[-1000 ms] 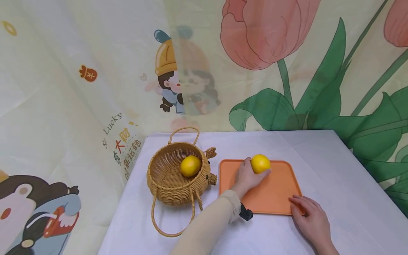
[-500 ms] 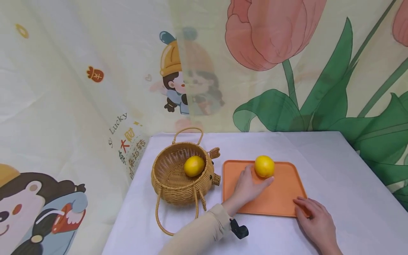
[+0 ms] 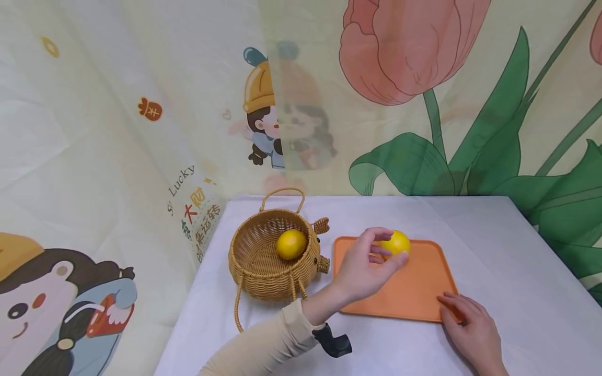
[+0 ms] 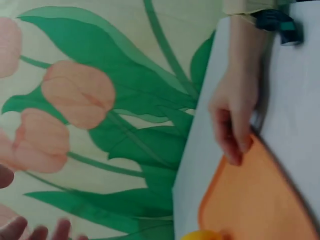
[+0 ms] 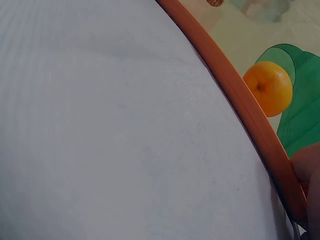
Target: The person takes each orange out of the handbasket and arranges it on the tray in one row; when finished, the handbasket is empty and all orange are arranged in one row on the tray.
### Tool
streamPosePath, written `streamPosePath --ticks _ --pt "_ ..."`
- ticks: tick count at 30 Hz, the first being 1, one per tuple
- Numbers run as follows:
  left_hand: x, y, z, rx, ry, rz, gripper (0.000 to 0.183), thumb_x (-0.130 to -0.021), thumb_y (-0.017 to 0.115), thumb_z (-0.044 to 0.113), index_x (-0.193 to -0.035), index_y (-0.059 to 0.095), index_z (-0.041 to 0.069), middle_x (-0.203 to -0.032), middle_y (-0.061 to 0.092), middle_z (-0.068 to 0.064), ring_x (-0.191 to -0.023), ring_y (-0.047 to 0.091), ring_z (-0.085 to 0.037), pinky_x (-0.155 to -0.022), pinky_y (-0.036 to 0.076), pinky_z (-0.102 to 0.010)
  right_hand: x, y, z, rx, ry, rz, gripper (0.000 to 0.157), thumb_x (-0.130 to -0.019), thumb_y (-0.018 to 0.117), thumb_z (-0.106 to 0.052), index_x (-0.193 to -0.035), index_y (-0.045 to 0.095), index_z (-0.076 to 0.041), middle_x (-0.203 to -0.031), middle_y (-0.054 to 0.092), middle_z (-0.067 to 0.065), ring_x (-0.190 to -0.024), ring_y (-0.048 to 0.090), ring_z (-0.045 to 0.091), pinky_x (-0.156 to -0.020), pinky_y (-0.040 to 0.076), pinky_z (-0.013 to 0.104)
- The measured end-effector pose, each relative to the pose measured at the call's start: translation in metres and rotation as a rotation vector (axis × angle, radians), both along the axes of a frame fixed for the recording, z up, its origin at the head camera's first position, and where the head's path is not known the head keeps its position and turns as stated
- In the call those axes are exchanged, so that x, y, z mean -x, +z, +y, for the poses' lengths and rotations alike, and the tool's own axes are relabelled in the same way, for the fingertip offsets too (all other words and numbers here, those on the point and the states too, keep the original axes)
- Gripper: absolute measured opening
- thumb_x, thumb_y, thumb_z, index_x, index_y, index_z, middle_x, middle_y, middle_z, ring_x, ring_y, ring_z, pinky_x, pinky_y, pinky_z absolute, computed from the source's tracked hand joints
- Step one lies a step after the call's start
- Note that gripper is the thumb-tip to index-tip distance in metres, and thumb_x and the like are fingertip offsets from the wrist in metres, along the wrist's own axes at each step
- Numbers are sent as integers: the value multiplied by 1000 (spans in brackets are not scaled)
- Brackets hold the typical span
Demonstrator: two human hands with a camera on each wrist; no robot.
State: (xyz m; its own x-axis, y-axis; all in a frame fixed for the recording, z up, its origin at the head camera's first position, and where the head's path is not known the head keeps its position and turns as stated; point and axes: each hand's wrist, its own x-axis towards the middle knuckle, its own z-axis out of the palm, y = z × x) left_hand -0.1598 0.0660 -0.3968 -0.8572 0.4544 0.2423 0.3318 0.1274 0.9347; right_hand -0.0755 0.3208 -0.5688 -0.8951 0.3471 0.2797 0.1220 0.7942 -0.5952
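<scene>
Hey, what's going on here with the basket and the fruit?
A person is using both bare hands. The left hand is open near a round fruit on the orange tray, holding nothing. The right hand holds the tray's near right corner. Another fruit sits inside the wicker basket.
</scene>
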Motion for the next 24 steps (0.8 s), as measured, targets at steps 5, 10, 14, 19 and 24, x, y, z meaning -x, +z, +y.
streamPosePath --ticks 5,10,14,19,24 --pt "22 22 -25 -252 -53 -168 29 -97 68 13 -122 61 -1 -108 67 -5 -83 71 -20 -74 59 -32 -1 -1 1 4 -3 -11 29 -93 70 -11 -120 73 -1 -127 65 24 -124 47 45 -101 34 68" --pt "46 35 -52 -420 -78 -459 24 -101 61 15 -118 59 -1 -102 65 -10 -80 67 -19 -76 58 -35 -1 -1 0 12 -7 -22 28 -93 70 -11 -119 73 -1 -128 65 24 -125 46 45 -100 33 68" --pt "59 38 -67 -528 -115 -654 14 -100 59 19 -110 61 10 -100 63 -4 -82 63 -19 -81 56 -36 -1 -1 2 13 -15 -33 29 -93 70 -10 -119 73 0 -128 64 24 -125 46 46 -101 32 69" --pt "68 40 -78 -664 -129 -782 14 -98 57 19 -105 67 12 -94 63 -2 -80 61 -18 -81 55 -34 -1 -1 2 19 -15 -41 29 -93 70 -11 -120 73 0 -129 64 25 -126 45 46 -102 31 69" --pt "87 39 -96 -713 -107 -828 17 -100 54 20 -106 66 9 -94 62 -2 -79 59 -17 -78 54 -31 -1 -1 1 20 -8 -33 28 -93 70 -12 -119 73 -1 -129 64 25 -126 45 46 -101 32 69"
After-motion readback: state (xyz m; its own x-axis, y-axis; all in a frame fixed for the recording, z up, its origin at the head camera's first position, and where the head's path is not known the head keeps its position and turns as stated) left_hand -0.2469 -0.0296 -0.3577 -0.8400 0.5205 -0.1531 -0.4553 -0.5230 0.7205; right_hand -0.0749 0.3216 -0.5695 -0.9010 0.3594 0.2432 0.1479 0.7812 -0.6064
